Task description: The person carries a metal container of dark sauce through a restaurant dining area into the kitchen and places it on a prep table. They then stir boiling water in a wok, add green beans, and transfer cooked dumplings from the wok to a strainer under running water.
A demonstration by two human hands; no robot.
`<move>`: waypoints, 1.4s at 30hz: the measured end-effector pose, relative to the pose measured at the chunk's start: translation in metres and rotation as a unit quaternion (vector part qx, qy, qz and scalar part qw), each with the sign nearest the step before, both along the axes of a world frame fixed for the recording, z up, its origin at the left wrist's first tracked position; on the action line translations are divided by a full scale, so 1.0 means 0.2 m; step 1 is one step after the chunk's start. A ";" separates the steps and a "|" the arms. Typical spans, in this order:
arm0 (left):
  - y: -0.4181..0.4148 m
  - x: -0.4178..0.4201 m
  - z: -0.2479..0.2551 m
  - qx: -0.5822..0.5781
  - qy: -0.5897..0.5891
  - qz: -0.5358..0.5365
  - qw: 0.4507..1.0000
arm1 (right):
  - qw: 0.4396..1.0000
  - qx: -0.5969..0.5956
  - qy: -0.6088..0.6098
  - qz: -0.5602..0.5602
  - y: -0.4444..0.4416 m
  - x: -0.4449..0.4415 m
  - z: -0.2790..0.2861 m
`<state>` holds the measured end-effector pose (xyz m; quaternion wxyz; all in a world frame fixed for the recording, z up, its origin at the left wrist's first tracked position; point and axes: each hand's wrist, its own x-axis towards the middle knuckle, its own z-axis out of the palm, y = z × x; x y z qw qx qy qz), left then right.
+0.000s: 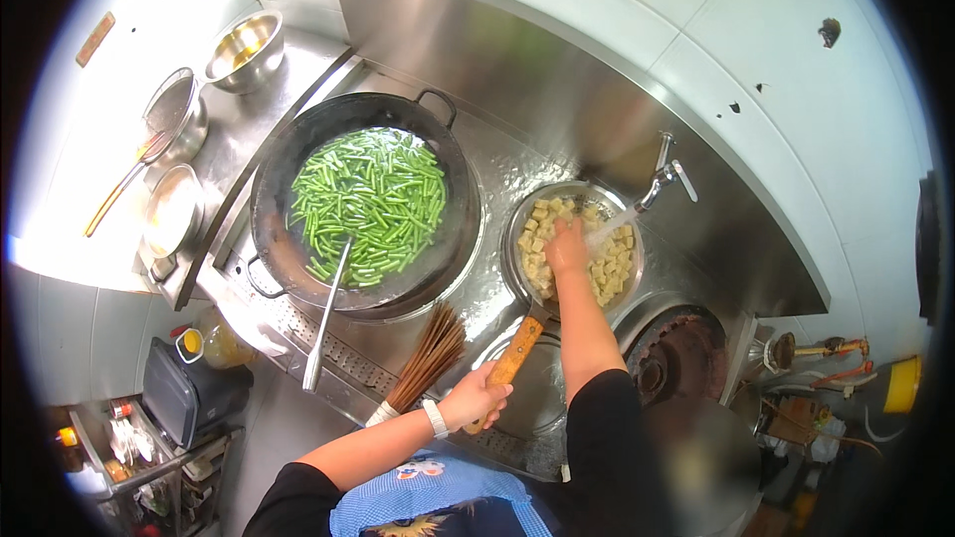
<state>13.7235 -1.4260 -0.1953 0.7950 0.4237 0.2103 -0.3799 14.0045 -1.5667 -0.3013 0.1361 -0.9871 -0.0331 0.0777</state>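
My left hand (475, 397) is closed around the wooden handle (516, 352) of a round metal strainer (640, 268). Pale cubes of food (613, 268) lie in the strainer, and my right hand (567, 245) reaches down among them; its fingertips are partly hidden. Water runs from a wall faucet (656, 190) onto the cubes beside that hand. To the left, a large black wok (280, 179) holds cut green beans (373, 201) in liquid. A metal ladle (321, 339) leans on its rim with its bowl end under the beans.
A bamboo wok brush (429, 354) lies at the stove's front edge, near my left forearm. Metal bowls (265, 63) and a wire skimmer (123, 190) stand on the left counter. A burner ring (683, 358) is at the right. A plastic oil jug (220, 343) stands lower left.
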 end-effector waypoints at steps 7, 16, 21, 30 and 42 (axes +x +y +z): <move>-0.02 0.03 0.00 0.012 0.000 -0.028 1.000 | 0.996 0.004 0.055 0.066 -0.32 0.05 0.17; 0.04 0.08 0.01 -0.033 0.046 -0.064 0.996 | 0.986 0.061 -0.096 0.126 -0.69 0.14 0.15; 0.05 0.08 0.03 -0.050 0.062 -0.073 0.994 | 0.983 0.165 -0.072 -0.037 -0.45 0.02 -0.18; 0.04 0.12 0.07 -0.045 0.083 -0.062 0.994 | 0.992 -0.034 -0.115 0.037 -0.09 -0.29 -0.06; 0.07 0.10 0.03 -0.074 0.061 -0.061 0.994 | 0.997 0.036 -0.011 -0.067 -0.52 0.30 -0.21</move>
